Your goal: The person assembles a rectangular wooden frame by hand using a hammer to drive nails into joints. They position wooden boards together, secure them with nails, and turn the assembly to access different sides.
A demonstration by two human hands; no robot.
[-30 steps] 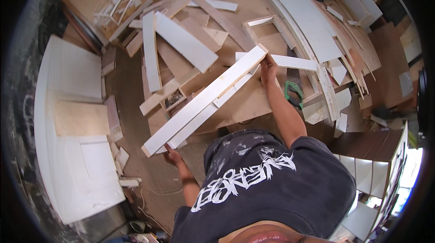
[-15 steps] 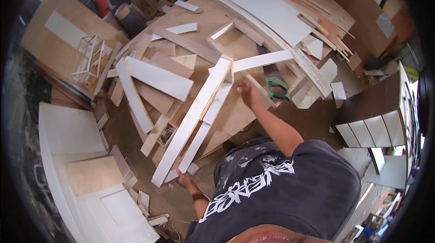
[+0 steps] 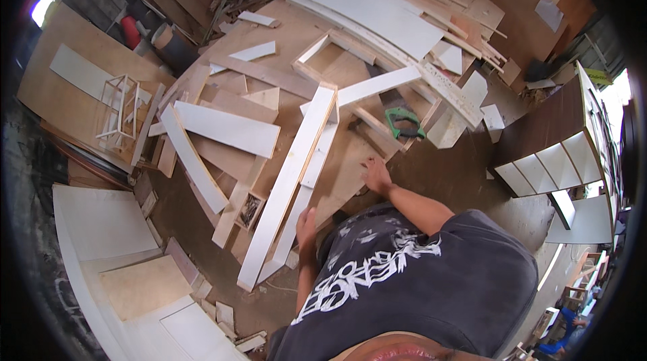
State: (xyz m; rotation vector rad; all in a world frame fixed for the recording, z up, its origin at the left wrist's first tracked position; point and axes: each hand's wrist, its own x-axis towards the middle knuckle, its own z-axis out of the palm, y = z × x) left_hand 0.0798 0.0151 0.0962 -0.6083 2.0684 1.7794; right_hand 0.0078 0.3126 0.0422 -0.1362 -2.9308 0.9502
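A long frame of white boards (image 3: 286, 189) with raw wood edges slants over the worktable, its near end past the table edge. Beside the frame's lower board is my left hand (image 3: 306, 227), fingers extended and close together; whether it touches the board I cannot tell. My right hand (image 3: 377, 176) is at the table's near edge, fingers spread and holding nothing. Just beyond it lies a dark tool, perhaps a hammer (image 3: 364, 136), partly hard to make out. A handsaw with a green handle (image 3: 403, 123) rests to the right, its blade partly under a white strip (image 3: 381, 85).
Loose white boards (image 3: 226, 125) and offcuts cover the table's left side, with a small wooden box of metal bits (image 3: 251, 211) near its edge. A large white panel (image 3: 377, 14) lies at the back. A brown cabinet (image 3: 539, 145) stands right; white panels (image 3: 101, 226) lie left.
My right hand has drawn back toward me from beside the handsaw, its fingers now spread. My left hand has left the frame's near end and moved up and right along it.
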